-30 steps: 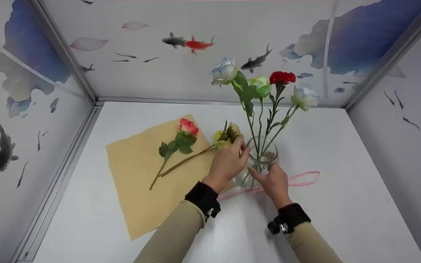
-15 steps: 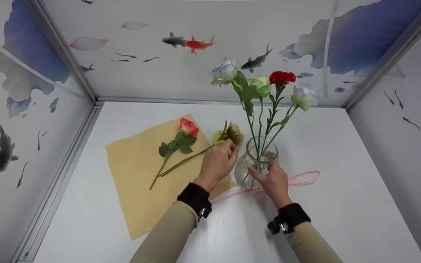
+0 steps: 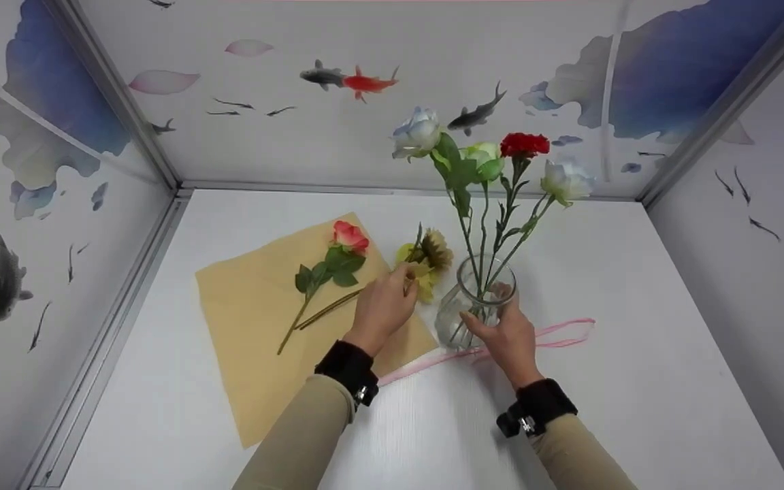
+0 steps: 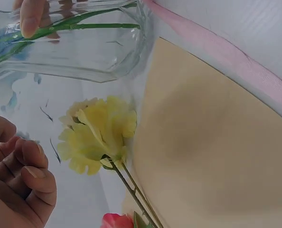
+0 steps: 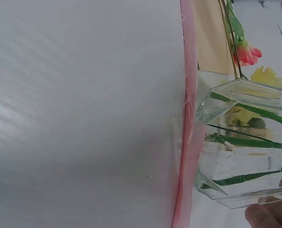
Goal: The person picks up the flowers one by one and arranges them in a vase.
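Observation:
My right hand [image 3: 513, 340] holds a clear glass vase [image 3: 448, 318] by its right side, thumb at the front. Standing in the vase are two pale blue-white roses [image 3: 416, 133], a green-white flower [image 3: 482, 155] and a red carnation [image 3: 525, 145]. My left hand [image 3: 384, 309] is over the stems of the yellow flowers [image 4: 96, 135], left of the vase. Its fingers [image 4: 40, 183] curl loosely, apart from the blooms and holding nothing in the left wrist view. A pink rose [image 3: 350, 237] with green leaves lies farther left.
Brown paper [image 3: 263, 381] lies under the pink rose and the yellow flowers' stems. A pink ribbon [image 3: 565, 333] runs along the table by the vase's base. White walls [image 3: 365, 136] printed with fish enclose the white table [image 3: 637, 381].
My left hand has moved left and toward me, from beside the vase's rim to over the stems, uncovering the yellow blooms. The right hand and vase stay in place.

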Tool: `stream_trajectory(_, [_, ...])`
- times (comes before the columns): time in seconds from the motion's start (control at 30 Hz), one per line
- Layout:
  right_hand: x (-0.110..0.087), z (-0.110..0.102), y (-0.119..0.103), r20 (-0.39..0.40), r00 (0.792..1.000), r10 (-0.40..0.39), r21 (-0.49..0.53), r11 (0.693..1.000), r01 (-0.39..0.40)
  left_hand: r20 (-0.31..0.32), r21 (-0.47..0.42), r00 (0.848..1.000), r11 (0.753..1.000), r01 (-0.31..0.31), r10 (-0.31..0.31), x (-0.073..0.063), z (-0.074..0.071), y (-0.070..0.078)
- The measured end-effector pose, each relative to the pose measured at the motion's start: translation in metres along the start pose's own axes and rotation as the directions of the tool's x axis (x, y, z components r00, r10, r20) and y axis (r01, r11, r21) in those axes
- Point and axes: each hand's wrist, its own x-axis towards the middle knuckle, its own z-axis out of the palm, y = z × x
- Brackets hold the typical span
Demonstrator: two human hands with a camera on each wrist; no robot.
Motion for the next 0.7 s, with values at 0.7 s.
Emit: stream_trajectory(0.7, [-0.001, 0.000, -0.001, 0.012, 1.000, 0.022, 0.006, 1.000, -0.022, 0.032, 0.075, 0.986, 0.984, 0.164, -0.167, -0.003, -0.002, -0.044])
